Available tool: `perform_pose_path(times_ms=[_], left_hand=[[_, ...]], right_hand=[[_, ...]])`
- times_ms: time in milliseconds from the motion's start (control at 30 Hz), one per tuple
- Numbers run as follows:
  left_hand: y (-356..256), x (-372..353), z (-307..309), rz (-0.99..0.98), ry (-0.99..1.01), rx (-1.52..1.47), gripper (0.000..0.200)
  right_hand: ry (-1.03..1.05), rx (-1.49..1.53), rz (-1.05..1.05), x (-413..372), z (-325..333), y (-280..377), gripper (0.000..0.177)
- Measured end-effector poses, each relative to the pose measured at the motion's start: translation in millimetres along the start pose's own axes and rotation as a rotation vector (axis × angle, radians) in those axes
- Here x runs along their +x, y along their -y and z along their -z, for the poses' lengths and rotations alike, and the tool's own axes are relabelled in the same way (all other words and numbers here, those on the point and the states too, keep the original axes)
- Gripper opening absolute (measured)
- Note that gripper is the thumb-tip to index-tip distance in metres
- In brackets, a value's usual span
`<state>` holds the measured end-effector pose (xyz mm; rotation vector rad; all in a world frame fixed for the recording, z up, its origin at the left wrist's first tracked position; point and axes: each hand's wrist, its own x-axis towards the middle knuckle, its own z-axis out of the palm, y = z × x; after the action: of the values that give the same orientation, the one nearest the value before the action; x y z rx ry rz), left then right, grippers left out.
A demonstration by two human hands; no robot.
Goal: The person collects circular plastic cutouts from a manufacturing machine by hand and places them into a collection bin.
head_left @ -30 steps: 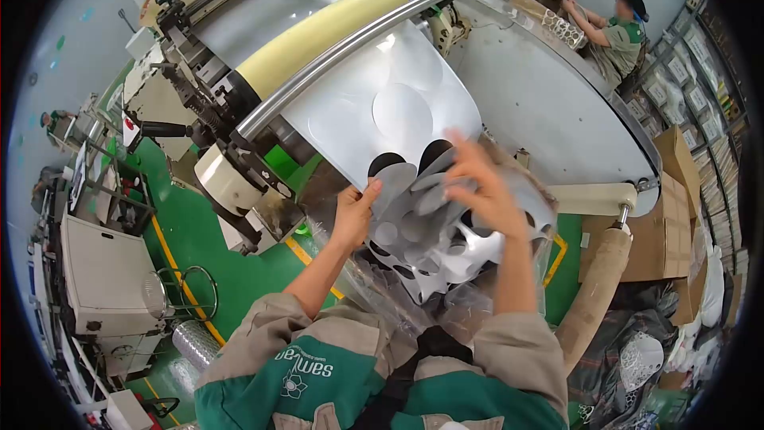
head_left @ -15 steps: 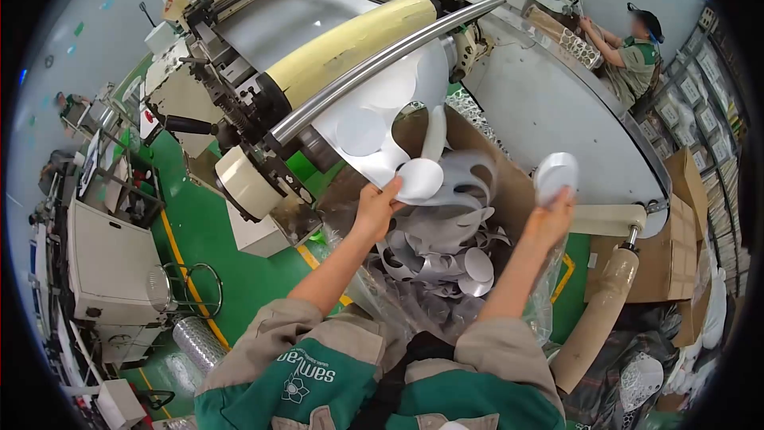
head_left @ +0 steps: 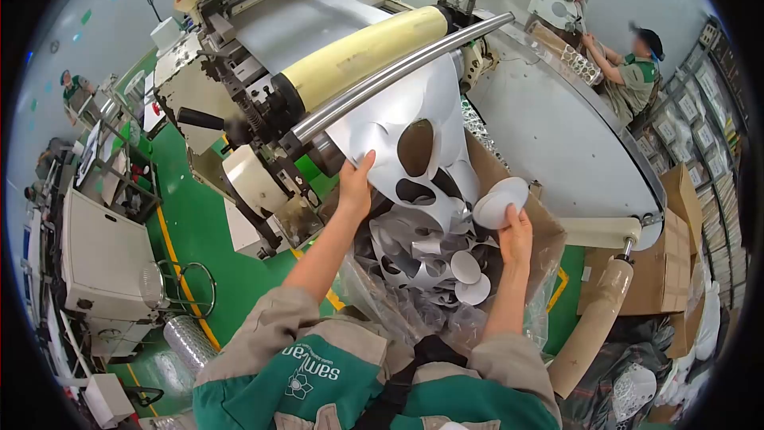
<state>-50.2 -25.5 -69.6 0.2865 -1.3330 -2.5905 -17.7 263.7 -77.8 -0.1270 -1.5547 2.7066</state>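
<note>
My left hand is closed on the left edge of a white punched sheet, thumb in front. The sheet hangs down from the machine's steel bar and has large round holes. Between the thumb and fingers of my right hand are white discs, overlapping like a small fan. Below both hands, a cardboard box lined with clear plastic holds crumpled punched scrap and some loose discs.
A yellow roller lies behind the bar. To the right are a grey machine panel and a brown cardboard tube. Another person works at the far right. A wire stool stands on the green floor at left.
My left hand has left the disc it was touching and moved left and up to the sheet's edge. My right hand has come left and lower with its discs.
</note>
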Motion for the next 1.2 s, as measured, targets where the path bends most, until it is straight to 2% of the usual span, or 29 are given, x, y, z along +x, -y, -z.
perform_pose_path(times_ms=[67, 100, 133, 233, 300, 333, 400, 433, 500, 567, 633, 700, 767, 800, 833, 900, 967, 1000, 1033, 1100, 1133, 1200], left_hand=[[3.8, -0.9, 0.3, -0.002, 0.048, 0.041, 0.025], [8.6, -12.1, -1.8, 0.007, 0.054, 0.119, 0.023], [14.2, -23.9, -0.1, 0.074, 0.117, 0.19, 0.022], [13.5, -53.5, -8.8, 0.241, 0.271, 0.121, 0.033], [3.1, -45.0, -10.0, 0.305, 0.103, 0.066, 0.04], [-6.3, -26.4, -3.3, 0.385, -0.02, 0.204, 0.042], [-29.2, -6.7, -10.9, 0.073, -0.04, 0.139, 0.04], [-26.1, 12.5, -1.1, -0.021, 0.002, 0.076, 0.036], [-30.5, 25.0, -2.9, -0.105, 0.087, -0.03, 0.027], [-27.9, 20.5, -6.3, -0.157, 0.098, 0.016, 0.027], [-26.1, 15.8, -2.7, -0.067, 0.127, -0.017, 0.026], [-27.7, 9.6, -1.1, -0.006, 0.157, -0.074, 0.025], [-33.7, 5.9, -3.8, 0.015, 0.192, -0.152, 0.025], [-36.8, 5.8, -1.0, 0.022, 0.229, -0.109, 0.026], [-39.4, 5.6, 2.1, 0.027, 0.264, -0.07, 0.027], [-46.5, -3.8, 3.4, 0.172, 0.288, 0.06, 0.031], [-48.5, -13.6, -1.5, 0.202, 0.236, -0.039, 0.039], [-42.1, -9.3, 2.0, 0.119, 0.106, 0.003, 0.043], [-36.4, 2.2, 11.8, 0.107, 0.03, 0.027, 0.056], [-38.8, 8.1, 10.1, 0.137, 0.117, -0.038, 0.055], [-31.6, 11.1, 4.2, 0.031, 0.068, -0.099, 0.043], [-26.1, 15.0, 3.0, 0.009, 0.121, -0.138, 0.035]], right_hand=[[0.039, 0.023, 0.121, 8.8, -24.0, 7.6, 0.028], [0.109, -0.172, 0.092, 13.6, -38.5, 8.0, 0.026], [0.24, -0.089, 0.11, 21.1, -60.8, -0.8, 0.025], [0.511, -0.298, -0.067, 27.6, -98.6, -17.4, 0.022], [0.336, -0.368, -0.058, 18.3, -86.1, -9.0, 0.02], [0.179, -0.256, -0.022, 22.9, -64.8, -18.1, 0.022], [-0.064, -0.082, 0.041, 20.1, -34.3, -24.7, 0.024], [-0.149, -0.015, 0.082, 19.4, -32.3, -18.5, 0.024], [-0.187, 0.087, 0.265, 36.6, -26.8, -6.9, 0.028], [0.003, 0.165, 0.283, 32.8, -74.0, 31.1, 0.031], [0.275, 0.073, 0.141, 46.2, -110.4, 31.6, 0.031], [0.422, -0.22, -0.013, 61.4, -152.6, 17.5, 0.032], [0.547, -0.311, -0.205, 74.9, -175.1, 0.2, 0.038], [0.489, -0.48, -0.315, 79.3, -177.9, -1.8, 0.039], [0.487, -0.377, -0.178, 76.0, -174.8, -8.7, 0.034], [0.361, -0.232, -0.153, 76.6, -144.8, -17.4, 0.032], [0.276, -0.001, -0.098, 64.5, -106.0, -5.9, 0.035], [0.201, 0.147, -0.063, 57.6, -90.4, -2.2, 0.036], [0.121, 0.295, -0.027, 52.9, -79.7, 0.9, 0.038], [0.029, 0.373, 0.028, 49.8, -71.4, 3.3, 0.038], [0.043, 0.363, 0.08, 45.8, -81.9, 7.7, 0.033], [0.175, 0.155, 0.11, 48.8, -102.0, 2.5, 0.032]])
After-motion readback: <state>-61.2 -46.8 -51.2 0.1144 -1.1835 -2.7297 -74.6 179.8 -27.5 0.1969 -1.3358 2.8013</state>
